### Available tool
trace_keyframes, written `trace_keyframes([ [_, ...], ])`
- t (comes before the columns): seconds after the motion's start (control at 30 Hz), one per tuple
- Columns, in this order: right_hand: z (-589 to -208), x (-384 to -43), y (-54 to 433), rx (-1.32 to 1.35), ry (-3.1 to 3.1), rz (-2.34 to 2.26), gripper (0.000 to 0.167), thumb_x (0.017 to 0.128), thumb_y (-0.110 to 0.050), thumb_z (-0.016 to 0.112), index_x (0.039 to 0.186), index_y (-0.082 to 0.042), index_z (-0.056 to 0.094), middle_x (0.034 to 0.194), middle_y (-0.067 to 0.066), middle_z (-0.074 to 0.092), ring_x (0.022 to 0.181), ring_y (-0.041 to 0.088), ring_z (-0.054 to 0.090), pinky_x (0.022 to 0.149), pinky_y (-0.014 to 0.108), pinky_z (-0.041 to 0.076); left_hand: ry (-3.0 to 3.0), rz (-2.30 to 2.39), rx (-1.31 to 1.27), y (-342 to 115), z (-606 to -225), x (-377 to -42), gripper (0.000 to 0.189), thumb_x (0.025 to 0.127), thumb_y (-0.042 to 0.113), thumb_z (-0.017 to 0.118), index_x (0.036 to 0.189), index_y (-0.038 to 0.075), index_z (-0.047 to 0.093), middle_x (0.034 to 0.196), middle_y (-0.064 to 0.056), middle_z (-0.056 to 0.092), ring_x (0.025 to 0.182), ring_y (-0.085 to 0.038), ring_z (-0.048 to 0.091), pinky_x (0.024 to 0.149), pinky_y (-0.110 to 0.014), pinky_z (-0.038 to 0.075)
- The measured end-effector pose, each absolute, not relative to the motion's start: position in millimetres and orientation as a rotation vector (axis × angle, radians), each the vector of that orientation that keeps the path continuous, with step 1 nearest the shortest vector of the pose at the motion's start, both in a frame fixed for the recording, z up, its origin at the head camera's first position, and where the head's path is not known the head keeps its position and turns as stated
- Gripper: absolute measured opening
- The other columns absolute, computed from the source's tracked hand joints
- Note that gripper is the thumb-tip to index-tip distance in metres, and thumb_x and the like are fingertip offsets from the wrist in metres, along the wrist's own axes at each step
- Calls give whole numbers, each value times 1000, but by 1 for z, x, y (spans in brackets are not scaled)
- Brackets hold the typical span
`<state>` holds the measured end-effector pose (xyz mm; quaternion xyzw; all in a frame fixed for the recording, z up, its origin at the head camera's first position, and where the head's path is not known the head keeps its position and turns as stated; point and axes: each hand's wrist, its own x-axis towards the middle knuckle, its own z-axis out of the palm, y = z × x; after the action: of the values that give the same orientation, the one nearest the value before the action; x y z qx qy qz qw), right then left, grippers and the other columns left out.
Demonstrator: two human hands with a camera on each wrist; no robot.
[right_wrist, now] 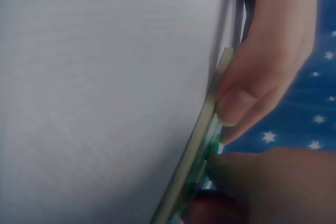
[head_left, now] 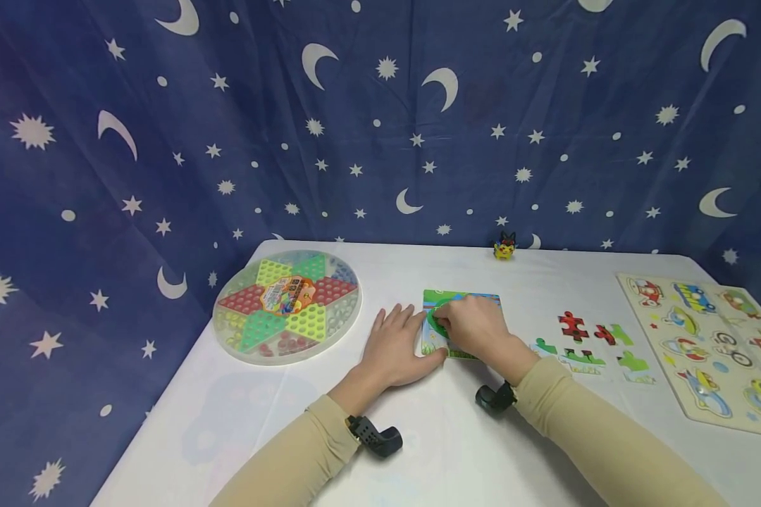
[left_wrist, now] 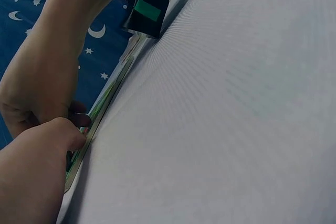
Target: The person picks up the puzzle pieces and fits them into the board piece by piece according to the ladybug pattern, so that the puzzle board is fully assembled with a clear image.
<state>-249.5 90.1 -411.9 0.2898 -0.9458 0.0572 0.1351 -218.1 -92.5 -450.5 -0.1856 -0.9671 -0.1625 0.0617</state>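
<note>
A small puzzle board (head_left: 432, 342) with a colourful picture lies on the table between the two hands. Flat beside its left edge, the left hand (head_left: 393, 350) rests with fingers spread, its thumb touching the board's near left corner. Over the board, the right hand (head_left: 478, 327) has curled fingers pinching a green puzzle piece (head_left: 440, 325), partly hidden beneath them. In the right wrist view the board's edge (right_wrist: 194, 135) runs close to the left thumb. Several loose red and green puzzle pieces (head_left: 572, 327) lie to the right of the right hand.
A round Chinese checkers set (head_left: 288, 306) sits at the left. A wooden picture board (head_left: 691, 352) with vehicle shapes lies at the far right. A small yellow figurine (head_left: 504, 246) stands at the back edge, before a blue star-and-moon curtain (head_left: 380, 141).
</note>
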Motion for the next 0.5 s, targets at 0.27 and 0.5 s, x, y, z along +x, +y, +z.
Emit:
trace_keyframes([
  [0.27,-407,-246,84,854,-2834,93,22,89,-3,73,101,-19,83,77,4,72,60,20,62,51,40,53,-2938,-473,-577,-93,-450,-218,82,91,67,52,153,14,50,158,-13,43,151,-33,30,123,-54,15],
  [0.5,-398,-246,80,871,-2920,90,22,88,-2,70,101,-15,82,77,4,71,61,20,60,54,43,56,-2938,-498,-583,-92,-451,-219,82,90,66,54,153,14,50,159,-13,42,151,-33,29,124,-53,13],
])
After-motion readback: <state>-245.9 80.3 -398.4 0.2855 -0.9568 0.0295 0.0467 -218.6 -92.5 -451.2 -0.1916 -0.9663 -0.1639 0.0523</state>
